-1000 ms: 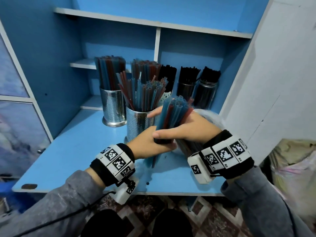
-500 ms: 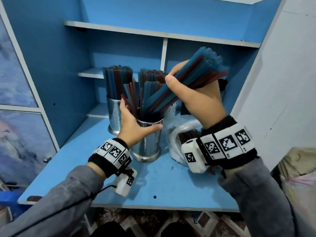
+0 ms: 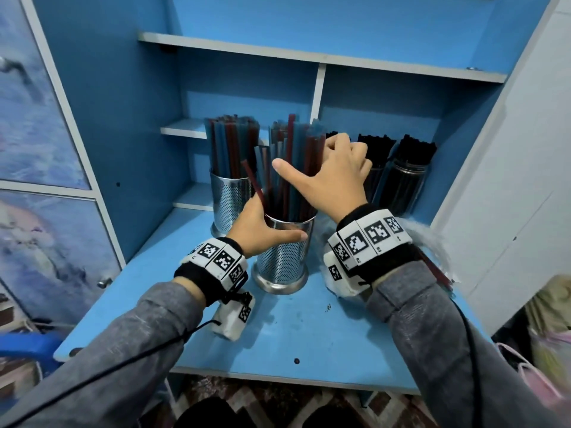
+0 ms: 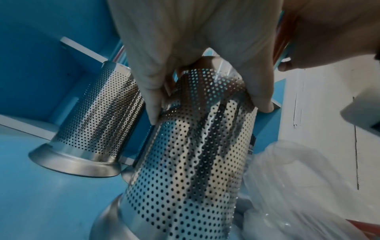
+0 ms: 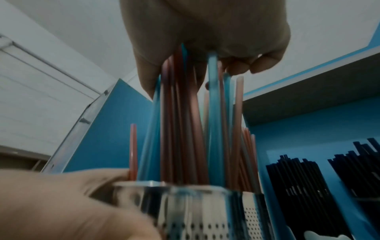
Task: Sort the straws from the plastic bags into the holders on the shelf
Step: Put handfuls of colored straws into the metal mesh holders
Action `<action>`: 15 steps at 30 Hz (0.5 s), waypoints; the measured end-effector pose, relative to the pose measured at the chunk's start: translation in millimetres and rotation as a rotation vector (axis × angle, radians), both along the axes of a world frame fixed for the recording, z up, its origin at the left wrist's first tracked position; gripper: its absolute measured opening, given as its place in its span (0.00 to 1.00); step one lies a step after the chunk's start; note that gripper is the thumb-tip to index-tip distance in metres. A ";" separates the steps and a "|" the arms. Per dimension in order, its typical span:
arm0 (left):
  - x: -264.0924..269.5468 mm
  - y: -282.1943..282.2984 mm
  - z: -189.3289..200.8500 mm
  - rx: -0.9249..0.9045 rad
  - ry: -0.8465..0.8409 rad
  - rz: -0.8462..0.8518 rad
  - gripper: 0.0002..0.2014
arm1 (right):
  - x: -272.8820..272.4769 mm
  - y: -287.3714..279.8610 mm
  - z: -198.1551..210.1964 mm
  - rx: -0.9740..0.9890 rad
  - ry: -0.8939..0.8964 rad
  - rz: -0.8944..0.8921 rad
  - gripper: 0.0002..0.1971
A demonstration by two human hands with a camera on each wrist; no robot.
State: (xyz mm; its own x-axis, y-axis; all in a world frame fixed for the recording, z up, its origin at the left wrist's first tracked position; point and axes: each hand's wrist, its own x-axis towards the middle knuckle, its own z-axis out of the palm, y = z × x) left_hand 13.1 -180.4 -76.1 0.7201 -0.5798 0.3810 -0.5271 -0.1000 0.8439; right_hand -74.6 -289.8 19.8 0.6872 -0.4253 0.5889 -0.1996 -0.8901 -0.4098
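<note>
My left hand point(image 3: 268, 225) grips the front perforated metal holder point(image 3: 282, 261) near its rim, thumb across the front; the left wrist view shows the left hand point(image 4: 207, 104) wrapped round that holder point(image 4: 195, 162). A bunch of red and blue straws point(image 3: 293, 177) stands in it. My right hand point(image 3: 321, 162) sits on top of the bunch, fingers curled over the straw tops and thumb stretched left. From below, the right hand point(image 5: 197, 73) has the straws point(image 5: 185, 121) running up between thumb and curled fingers. A clear plastic bag point(image 3: 429, 242) with more straws lies to the right.
A second metal holder point(image 3: 230, 199) full of red and blue straws stands behind on the left. Jars of black straws point(image 3: 408, 177) stand at the back right. The blue shelf top point(image 3: 293, 329) has bare room in front. A white wall point(image 3: 509, 180) closes the right side.
My right hand has brought the bunch of straws from the bag up and down into the front holder. My left hand moved from the bunch to the holder and grips it.
</note>
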 end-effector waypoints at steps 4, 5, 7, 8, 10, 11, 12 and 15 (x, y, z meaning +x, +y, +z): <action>-1.9 -0.2 0.2 -0.009 0.045 0.002 0.49 | -3.8 6.7 0.7 -0.061 -0.174 0.090 0.33; -2.6 -0.1 0.7 -0.010 0.057 -0.002 0.49 | -5.1 7.3 1.9 -0.072 -0.210 0.145 0.34; -3.2 0.3 1.2 -0.013 0.081 -0.023 0.48 | -7.6 7.7 3.9 -0.120 -0.215 0.278 0.33; -3.6 0.3 1.5 -0.016 0.087 -0.031 0.48 | -8.5 8.2 4.2 -0.162 -0.186 0.329 0.31; -4.4 0.1 0.7 -0.029 0.090 -0.029 0.48 | -8.9 8.6 3.2 -0.258 -0.096 0.350 0.23; -5.1 -0.1 -0.2 -0.036 0.085 -0.017 0.48 | -9.4 9.0 1.7 -0.293 -0.062 0.334 0.20; -5.3 -0.2 -1.9 -0.043 0.082 -0.006 0.48 | -10.4 9.3 0.0 -0.309 -0.049 0.322 0.18; -9.8 0.1 -8.6 -0.096 0.133 0.003 0.51 | -18.2 7.8 -1.8 -0.231 -0.147 0.387 0.20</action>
